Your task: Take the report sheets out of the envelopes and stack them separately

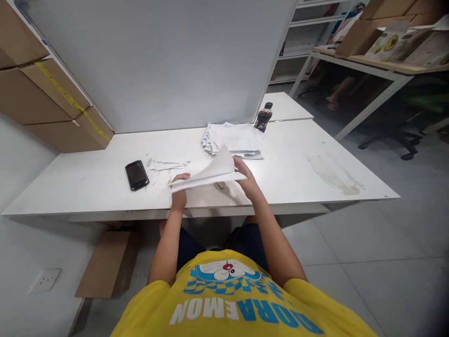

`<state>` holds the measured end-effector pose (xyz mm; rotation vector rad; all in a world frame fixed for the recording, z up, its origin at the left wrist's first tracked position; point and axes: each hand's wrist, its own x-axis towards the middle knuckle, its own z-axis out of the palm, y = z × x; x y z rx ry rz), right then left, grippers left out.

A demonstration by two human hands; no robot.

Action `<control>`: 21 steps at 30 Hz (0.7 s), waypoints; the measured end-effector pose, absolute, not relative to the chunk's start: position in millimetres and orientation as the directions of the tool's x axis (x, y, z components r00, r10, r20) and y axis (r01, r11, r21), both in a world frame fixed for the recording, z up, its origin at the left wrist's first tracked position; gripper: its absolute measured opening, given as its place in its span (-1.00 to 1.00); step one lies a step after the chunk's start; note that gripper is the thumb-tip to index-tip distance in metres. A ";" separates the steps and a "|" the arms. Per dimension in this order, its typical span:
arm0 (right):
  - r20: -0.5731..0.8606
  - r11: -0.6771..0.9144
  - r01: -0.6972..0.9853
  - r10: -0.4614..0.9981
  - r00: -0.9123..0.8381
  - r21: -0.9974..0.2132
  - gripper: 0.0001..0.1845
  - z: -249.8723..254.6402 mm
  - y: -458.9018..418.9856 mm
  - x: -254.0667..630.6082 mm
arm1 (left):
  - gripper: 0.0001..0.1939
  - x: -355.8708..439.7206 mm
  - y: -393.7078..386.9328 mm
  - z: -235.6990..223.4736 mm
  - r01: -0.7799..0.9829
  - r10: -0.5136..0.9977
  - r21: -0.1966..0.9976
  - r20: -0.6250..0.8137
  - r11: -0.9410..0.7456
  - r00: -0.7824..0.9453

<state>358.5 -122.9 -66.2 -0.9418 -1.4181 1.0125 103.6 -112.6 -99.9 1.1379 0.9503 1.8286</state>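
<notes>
A white sheet of paper, folded over with one corner standing up, is held between my two hands just above the desk's front. My left hand grips its left end, the fingers partly hidden behind it. At the right end, my right hand has its fingers closed on the paper. Beneath it on the desk lies a small dark object, too covered to name. Behind the sheet rests an untidy stack of papers. Thin paper strips lie to the left, with small scraps around them.
A black phone-like device lies on the white desk. A dark drink bottle stands behind the paper stack. Cardboard boxes are piled at the back left, against a tall grey panel. Another table with boxes stands far right.
</notes>
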 end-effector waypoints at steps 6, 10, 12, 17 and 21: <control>0.123 0.137 -0.031 0.954 0.272 -0.990 -0.30 -77.5 -157.3 360.2 | -0.87 100.1 -120.2 -92.7 0.050 0.863 0.888 0.456 -0.456 -0.218; -0.140 -0.082 -0.254 0.965 0.221 -0.964 -0.27 -95.9 -173.7 367.0 | -0.80 108.1 -124.6 -89.3 0.187 0.850 0.852 0.513 -0.489 -0.117; -0.145 -0.098 -0.259 0.974 0.172 -0.961 -0.31 -102.9 -177.8 372.5 | -0.69 112.1 -124.5 -88.4 0.230 0.840 0.817 0.542 -0.529 0.010; -0.088 -0.050 -0.167 0.971 0.224 -0.985 -0.40 -105.2 -177.5 382.0 | -0.53 112.2 -116.6 -96.6 0.149 0.905 0.908 0.409 -0.392 -0.112; -0.044 -0.010 -0.118 0.956 0.290 -0.993 -0.57 -102.6 -173.5 380.5 | -0.37 110.1 -120.3 -105.7 -0.105 0.939 0.972 0.169 -0.208 -0.300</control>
